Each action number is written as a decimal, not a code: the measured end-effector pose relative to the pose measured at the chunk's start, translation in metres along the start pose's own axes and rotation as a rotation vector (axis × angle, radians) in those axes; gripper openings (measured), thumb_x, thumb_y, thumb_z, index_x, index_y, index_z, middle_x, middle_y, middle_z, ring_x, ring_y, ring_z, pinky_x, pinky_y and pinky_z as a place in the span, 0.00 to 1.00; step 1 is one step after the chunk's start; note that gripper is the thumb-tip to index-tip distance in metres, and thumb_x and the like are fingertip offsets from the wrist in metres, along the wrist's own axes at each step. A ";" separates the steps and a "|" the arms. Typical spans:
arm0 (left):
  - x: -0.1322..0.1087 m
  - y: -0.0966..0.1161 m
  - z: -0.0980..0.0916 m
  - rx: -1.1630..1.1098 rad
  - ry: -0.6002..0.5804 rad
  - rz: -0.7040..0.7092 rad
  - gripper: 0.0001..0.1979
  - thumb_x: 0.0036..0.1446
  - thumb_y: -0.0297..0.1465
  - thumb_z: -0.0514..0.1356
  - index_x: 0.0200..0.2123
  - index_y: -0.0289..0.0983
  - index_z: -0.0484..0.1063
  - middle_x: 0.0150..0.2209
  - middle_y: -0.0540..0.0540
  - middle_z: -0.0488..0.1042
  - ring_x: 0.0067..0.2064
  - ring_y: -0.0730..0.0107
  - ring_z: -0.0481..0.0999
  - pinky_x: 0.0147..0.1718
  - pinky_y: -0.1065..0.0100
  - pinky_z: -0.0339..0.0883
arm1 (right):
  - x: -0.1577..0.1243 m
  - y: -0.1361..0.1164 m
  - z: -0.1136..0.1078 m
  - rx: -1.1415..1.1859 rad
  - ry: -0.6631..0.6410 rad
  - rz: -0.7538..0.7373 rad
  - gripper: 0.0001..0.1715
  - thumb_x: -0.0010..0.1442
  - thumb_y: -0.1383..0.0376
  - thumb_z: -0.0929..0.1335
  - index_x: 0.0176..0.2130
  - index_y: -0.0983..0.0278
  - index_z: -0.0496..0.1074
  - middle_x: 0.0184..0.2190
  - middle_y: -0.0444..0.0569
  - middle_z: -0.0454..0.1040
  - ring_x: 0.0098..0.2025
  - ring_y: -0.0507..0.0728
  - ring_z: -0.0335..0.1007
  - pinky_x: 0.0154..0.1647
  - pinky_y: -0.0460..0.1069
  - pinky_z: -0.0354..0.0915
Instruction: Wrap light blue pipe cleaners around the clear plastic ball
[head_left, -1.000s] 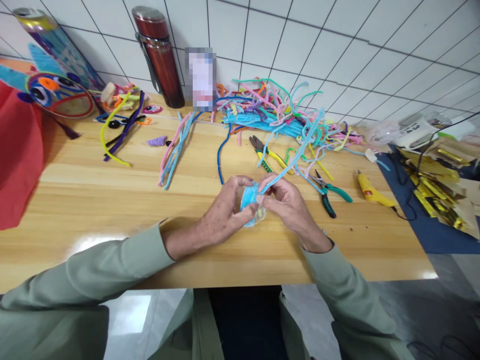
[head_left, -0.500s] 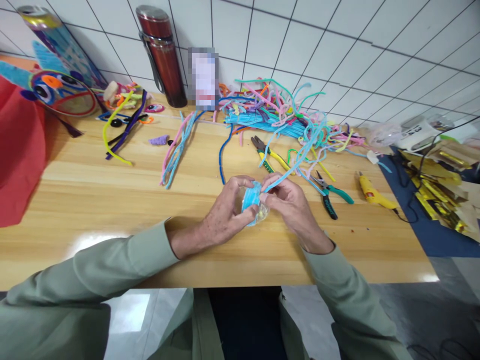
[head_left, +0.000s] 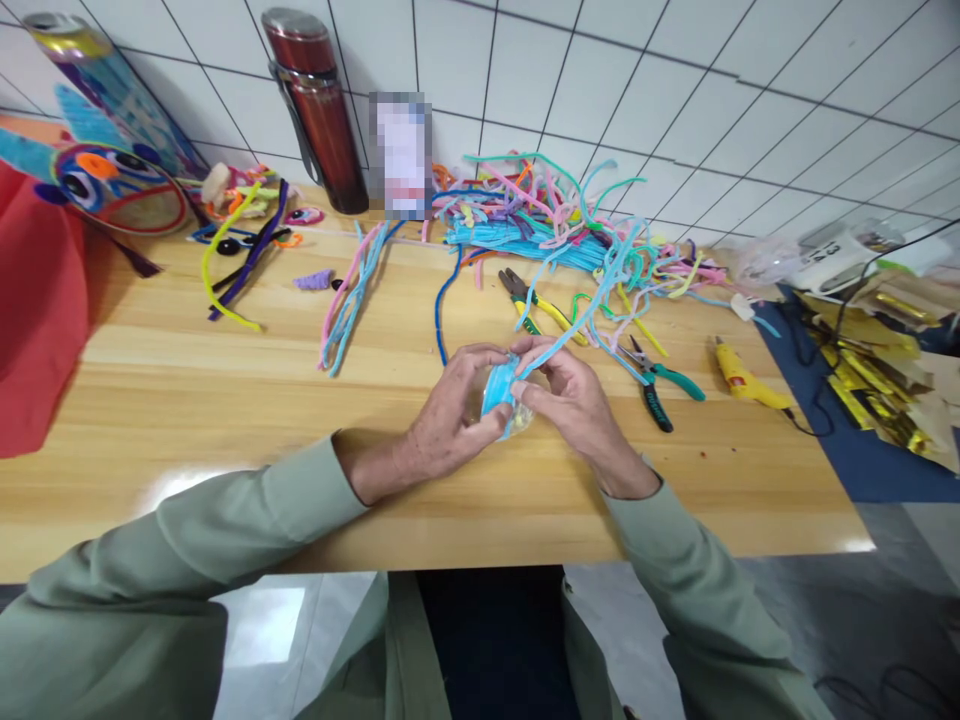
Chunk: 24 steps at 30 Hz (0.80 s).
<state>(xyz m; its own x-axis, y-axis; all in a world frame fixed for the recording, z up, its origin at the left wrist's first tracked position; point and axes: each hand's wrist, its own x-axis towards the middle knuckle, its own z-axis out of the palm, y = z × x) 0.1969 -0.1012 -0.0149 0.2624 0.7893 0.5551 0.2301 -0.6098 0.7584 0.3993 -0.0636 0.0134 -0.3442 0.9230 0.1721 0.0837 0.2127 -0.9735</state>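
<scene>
My left hand is closed around a small clear plastic piece that has light blue pipe cleaner wrapped round it. On its right side, my right hand pinches the light blue strand where it meets the wrapped band. From those fingers the loose strands run up and right to a tangled pile of pipe cleaners. Yellow-handled pliers lie just beyond my hands, and teal-handled pliers lie to the right.
A red thermos and a blurred upright rectangle stand by the tiled wall. Pink and blue pipe cleaners lie left of my hands. A yellow glue gun is at the right, a decorated figure at the far left.
Both hands and the wrapped piece sit slightly higher in view, and the whole scene has shifted a little left. The grips look the same.
</scene>
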 end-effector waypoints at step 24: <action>0.003 0.000 -0.004 -0.096 -0.050 -0.121 0.22 0.75 0.44 0.61 0.66 0.44 0.67 0.65 0.37 0.73 0.67 0.50 0.73 0.68 0.44 0.69 | -0.001 0.004 -0.002 -0.016 -0.009 -0.034 0.09 0.59 0.61 0.78 0.41 0.55 0.81 0.55 0.49 0.79 0.62 0.64 0.73 0.70 0.63 0.66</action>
<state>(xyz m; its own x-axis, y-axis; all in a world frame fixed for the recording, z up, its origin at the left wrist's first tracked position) 0.1938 -0.0984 -0.0122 0.2850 0.8505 0.4421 0.1725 -0.4993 0.8491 0.4014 -0.0627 0.0096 -0.3555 0.9123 0.2033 0.0869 0.2488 -0.9646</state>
